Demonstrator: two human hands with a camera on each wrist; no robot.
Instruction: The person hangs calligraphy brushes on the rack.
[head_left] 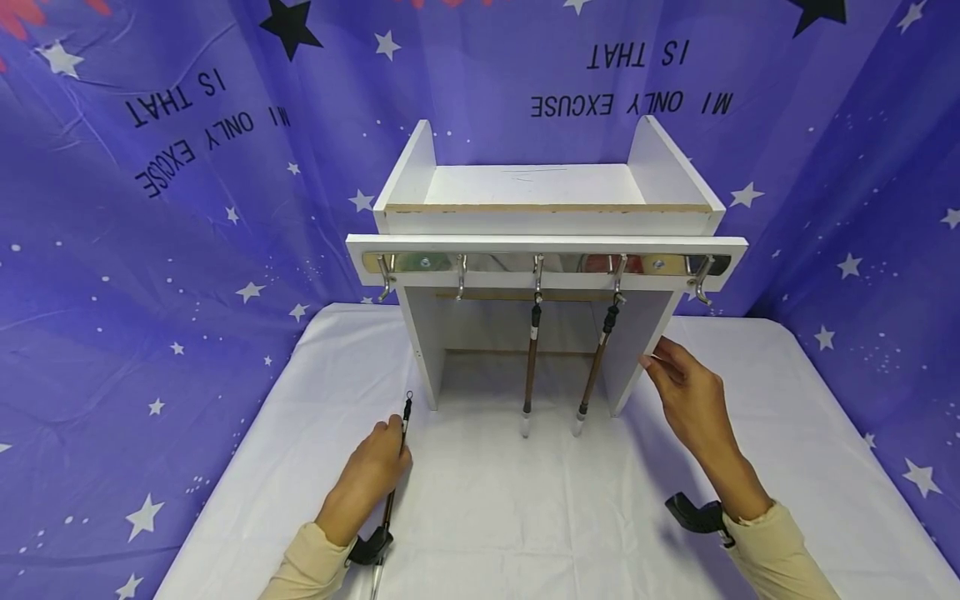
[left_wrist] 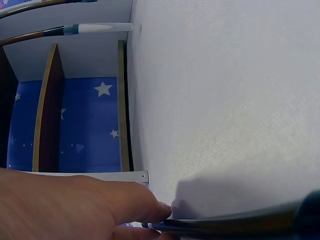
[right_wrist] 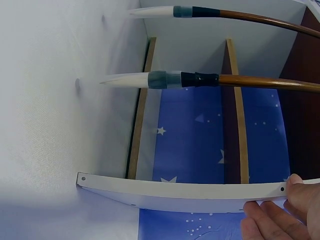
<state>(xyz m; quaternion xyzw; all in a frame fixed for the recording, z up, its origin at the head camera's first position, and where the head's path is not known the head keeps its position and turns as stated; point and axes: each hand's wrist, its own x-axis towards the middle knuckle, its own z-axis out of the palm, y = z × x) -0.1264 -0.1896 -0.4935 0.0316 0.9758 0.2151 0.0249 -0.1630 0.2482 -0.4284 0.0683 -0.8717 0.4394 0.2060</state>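
Near the table's left side, my left hand point(head_left: 367, 471) grips a writing brush point(head_left: 388, 508) by its dark handle, with the small hanging loop sticking up past the fingers. The brush points toward me, and its pale tip is at the bottom of the head view. My right hand point(head_left: 693, 400) pinches the front edge of the right side panel point(right_wrist: 185, 190) of a white rack point(head_left: 551, 221), thumb in front and fingers behind. Two brown-handled brushes, a middle one point(head_left: 531, 358) and a right one point(head_left: 596, 367), hang tip down from the rack's hooks.
A metal hook rail point(head_left: 495, 263) runs across the rack's front, its left hooks bare. The rack stands on a white-clothed table point(head_left: 480, 517). A blue star-printed curtain point(head_left: 225, 292) surrounds the table at the back and sides.
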